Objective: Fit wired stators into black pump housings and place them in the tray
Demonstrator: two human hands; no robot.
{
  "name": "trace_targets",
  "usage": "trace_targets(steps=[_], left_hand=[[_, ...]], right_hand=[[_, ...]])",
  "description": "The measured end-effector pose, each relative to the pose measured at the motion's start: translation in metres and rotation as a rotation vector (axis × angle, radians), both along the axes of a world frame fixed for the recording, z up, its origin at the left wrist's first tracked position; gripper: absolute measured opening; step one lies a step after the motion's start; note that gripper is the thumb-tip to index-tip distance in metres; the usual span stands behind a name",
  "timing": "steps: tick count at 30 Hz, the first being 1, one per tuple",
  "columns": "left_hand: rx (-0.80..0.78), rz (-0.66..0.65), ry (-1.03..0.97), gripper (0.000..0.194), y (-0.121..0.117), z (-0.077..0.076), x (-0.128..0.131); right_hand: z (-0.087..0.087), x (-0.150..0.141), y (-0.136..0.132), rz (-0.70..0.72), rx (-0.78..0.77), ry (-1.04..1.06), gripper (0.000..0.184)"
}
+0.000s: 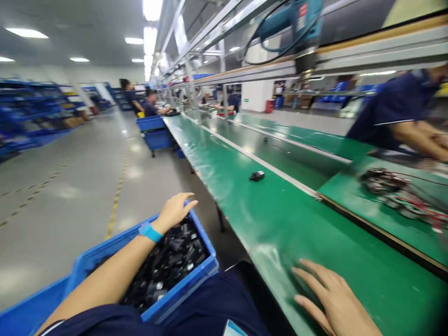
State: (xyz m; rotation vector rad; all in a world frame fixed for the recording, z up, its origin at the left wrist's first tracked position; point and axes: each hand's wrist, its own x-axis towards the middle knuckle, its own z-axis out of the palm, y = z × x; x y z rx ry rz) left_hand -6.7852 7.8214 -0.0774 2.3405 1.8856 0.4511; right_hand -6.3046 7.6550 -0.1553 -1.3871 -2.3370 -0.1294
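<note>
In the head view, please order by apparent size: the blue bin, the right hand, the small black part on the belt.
1. Blue bin
2. Right hand, partly cut off by the frame edge
3. Black part on the belt; it lies farther away, which shrinks it, yet it is clearly smallest.

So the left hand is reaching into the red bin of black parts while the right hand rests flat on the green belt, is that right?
Not quite. The head view shows the bin is blue, not red. The rest holds: the left hand reaches over the black parts in it, and the right hand rests flat on the green belt.
</note>
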Motion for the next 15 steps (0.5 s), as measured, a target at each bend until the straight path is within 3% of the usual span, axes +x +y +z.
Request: trace_targets(steps=[2,4,6,8,11,15], left_hand=[[-0.081,0.237,0.045,0.048,-0.033,-0.017,-0.066],[-0.179,0.393,0.085,0.048,-0.076,-0.042,-0.102],[-0.260,0.479,0.126,0.055,-0.115,-0.071,-0.113],[-0.311,0.493,0.175,0.066,-0.136,-0.099,-0.106],[-0.377,0.375,0.252,0.084,-0.130,-0.130,-0.088],[-0.529,0.212,0.352,0.117,-0.085,-0.153,-0.077]], right_hand=[[-0.009,-0.015,0.021,0.030,-0.005,-0.004,0.052],[-0.020,-0.016,0.027,0.042,-0.016,0.006,0.057],[-0.029,-0.008,0.026,0.024,-0.036,0.009,0.060],[-0.033,0.001,0.022,0.000,-0.043,0.008,0.062],[-0.031,0.006,0.019,-0.008,-0.022,0.009,0.064],[-0.041,0.009,0.028,0.004,0.050,0.020,0.064]])
